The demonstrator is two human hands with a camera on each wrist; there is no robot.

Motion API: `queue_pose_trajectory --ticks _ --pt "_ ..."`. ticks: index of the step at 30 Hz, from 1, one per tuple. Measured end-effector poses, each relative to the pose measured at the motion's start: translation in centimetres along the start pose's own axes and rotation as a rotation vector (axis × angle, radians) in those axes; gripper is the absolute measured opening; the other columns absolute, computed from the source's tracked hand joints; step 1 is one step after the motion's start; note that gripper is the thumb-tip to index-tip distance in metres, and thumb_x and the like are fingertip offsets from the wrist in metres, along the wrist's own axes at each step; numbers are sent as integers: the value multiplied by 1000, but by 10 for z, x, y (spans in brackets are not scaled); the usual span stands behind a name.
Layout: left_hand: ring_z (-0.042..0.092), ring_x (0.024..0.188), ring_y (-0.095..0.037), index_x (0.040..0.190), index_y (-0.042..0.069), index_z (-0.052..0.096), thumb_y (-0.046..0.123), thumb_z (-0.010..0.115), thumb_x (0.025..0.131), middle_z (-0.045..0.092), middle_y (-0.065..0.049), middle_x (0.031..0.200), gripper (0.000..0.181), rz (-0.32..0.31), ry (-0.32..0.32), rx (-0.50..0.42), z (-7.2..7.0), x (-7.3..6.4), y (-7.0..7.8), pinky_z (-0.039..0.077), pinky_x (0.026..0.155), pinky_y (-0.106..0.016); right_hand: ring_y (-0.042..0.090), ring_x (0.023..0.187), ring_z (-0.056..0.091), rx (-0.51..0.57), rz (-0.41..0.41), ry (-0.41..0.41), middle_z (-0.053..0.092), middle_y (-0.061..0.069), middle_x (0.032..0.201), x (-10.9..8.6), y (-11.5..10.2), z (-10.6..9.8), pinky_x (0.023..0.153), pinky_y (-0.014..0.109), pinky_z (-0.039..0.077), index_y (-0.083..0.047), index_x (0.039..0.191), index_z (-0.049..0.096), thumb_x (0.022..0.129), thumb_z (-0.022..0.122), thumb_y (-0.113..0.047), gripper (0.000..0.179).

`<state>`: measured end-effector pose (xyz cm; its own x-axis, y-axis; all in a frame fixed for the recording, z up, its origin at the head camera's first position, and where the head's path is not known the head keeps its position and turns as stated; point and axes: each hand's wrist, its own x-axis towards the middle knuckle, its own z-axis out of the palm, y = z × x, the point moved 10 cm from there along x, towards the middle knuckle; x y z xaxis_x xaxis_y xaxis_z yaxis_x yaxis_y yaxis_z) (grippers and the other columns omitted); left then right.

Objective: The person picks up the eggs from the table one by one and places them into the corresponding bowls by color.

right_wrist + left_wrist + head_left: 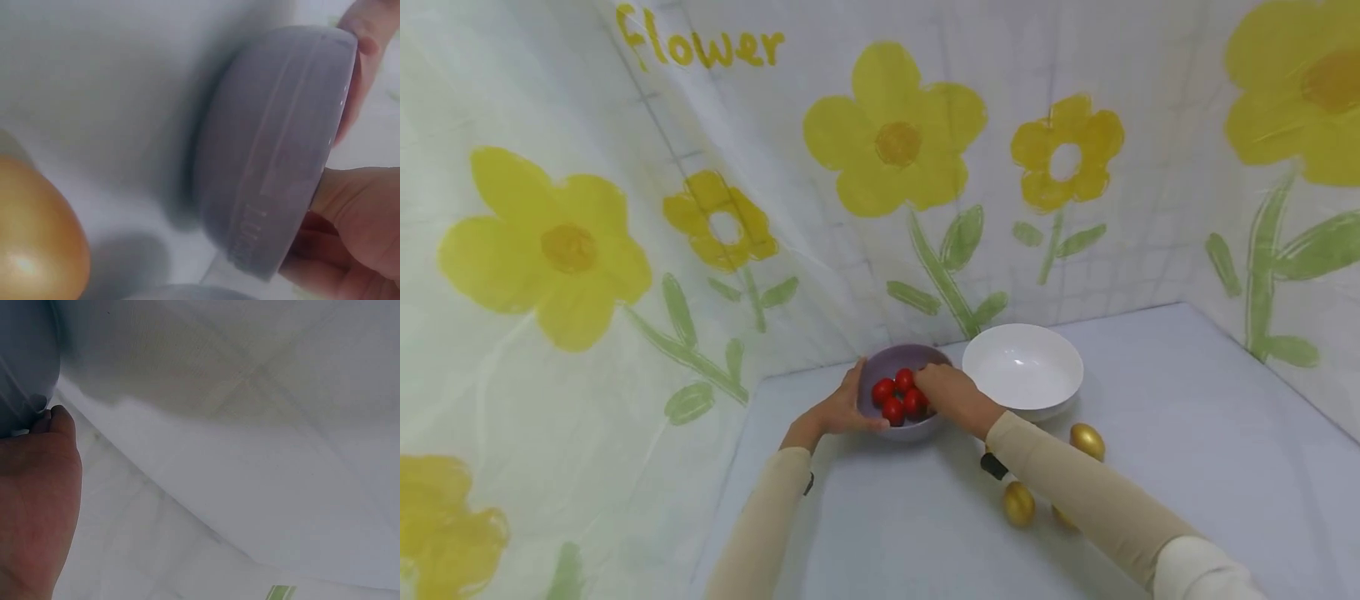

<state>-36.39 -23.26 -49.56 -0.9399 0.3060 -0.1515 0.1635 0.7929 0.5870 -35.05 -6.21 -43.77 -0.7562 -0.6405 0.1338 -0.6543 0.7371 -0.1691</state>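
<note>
**Both hands at a purple bowl [871,367] of red balls [892,411]**

The purple bowl sits just below the centre of the head view, toward 6 o'clock, its mouth facing upward. Its rim is round, nearly as wide one way as the other. In the right wrist view the same bowl lies sideways to the camera: the rim line runs from 1 to 7 o'clock, and the mouth faces between 3 and 4.

The left hand [842,408] grips the bowl from about 9 o'clock, its thumb along the near rim and its fingers against the far side. The right hand [951,390] reaches over the rim from 3 o'clock, fingers bent down inside among the balls; whether they pinch one cannot be told.

The bowl's wall is smooth and matt, with faint lines and raised lettering. At least four balls show, rounded, shiny and grouped together.

At 3 o'clock, just beside it, stands a wider white bowl [1022,367], glossy and deep. Between 3 and 5 o'clock lie metallic golden eggs [1018,504], partly behind the beige sleeve [1075,483]; the nearest one's long axis runs roughly 12 to 6. The pale table [880,517] meets a creased sheet [820,275] painted with yellow flowers.
</note>
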Motion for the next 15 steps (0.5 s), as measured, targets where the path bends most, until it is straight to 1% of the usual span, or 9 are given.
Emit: queue_pose_trajectory --ticks 4,6,9,15 --pt "19 160 -35 171 20 -7 55 90 77 6 -10 177 140 -13 2 -18 1 -2 -2 32 123 -59 23 85 67 -93 -24 -13 72 8 93 3 -7 3 84 36 61 -10 99 74 82 89 -1 25" --pt "18 160 -35 171 20 -7 56 91 76 5 -10 177 141 -26 -4 -21 3 -4 -4 32 123 -59 22 84 66 -116 -44 -25 72 8 92 4 -10 8 83 35 61 -10 98 73 84 87 0 23" --pt "18 160 -35 171 20 -8 59 90 76 5 -10 177 142 -34 -5 -10 3 -4 -8 32 123 -59 23 84 65 -116 -62 -16 71 8 91 4 -14 11 82 35 61 -11 98 72 84 86 0 22" --pt "21 159 -34 171 21 -7 62 89 75 8 -9 176 141 7 10 8 0 2 -5 33 123 -58 21 88 64 -124 -42 21 70 7 97 2 -10 8 85 34 61 -12 102 70 90 83 -4 19"
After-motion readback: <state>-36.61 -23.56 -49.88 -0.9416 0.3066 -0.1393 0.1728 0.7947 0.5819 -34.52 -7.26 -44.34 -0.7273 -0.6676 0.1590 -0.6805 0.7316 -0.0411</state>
